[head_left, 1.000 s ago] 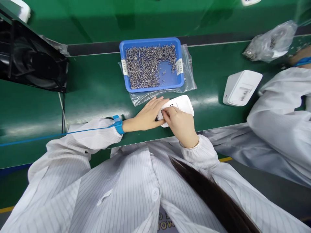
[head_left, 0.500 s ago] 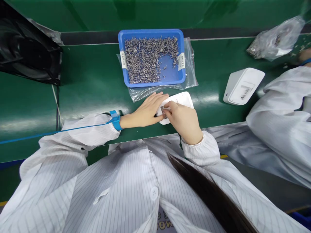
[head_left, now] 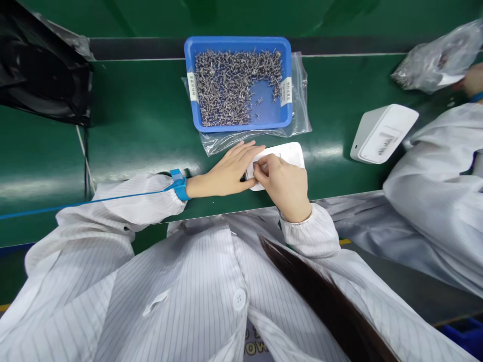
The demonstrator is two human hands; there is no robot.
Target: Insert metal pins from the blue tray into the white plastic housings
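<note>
A white plastic casing (head_left: pixel 290 153) lies on the green bench close to its front edge, partly covered by both hands. My left hand (head_left: pixel 232 173) rests against its left end with fingers stretched out and thumb apart. Over the casing's left half, my right hand (head_left: pixel 284 185) has thumb and forefinger pinched together at the surface. Whatever is between those fingertips is too small and hidden to make out. Just beyond the hands sits a blue tray (head_left: pixel 241 128) holding a mass of small metal screws (head_left: pixel 226 88).
Under the tray lies a clear plastic bag (head_left: pixel 302 115). A second white casing (head_left: pixel 385 133) stands to the right, near a co-worker's sleeve (head_left: pixel 449 156). Behind it is a clear bag of small parts (head_left: pixel 433 65). A black fan-like unit (head_left: pixel 41 65) occupies the left. A blue wrist cord (head_left: pixel 113 199) runs left.
My right hand's pinched fingers shift slightly over the casing's left half, while my left hand stays against its end. The whole view has tilted a little.
</note>
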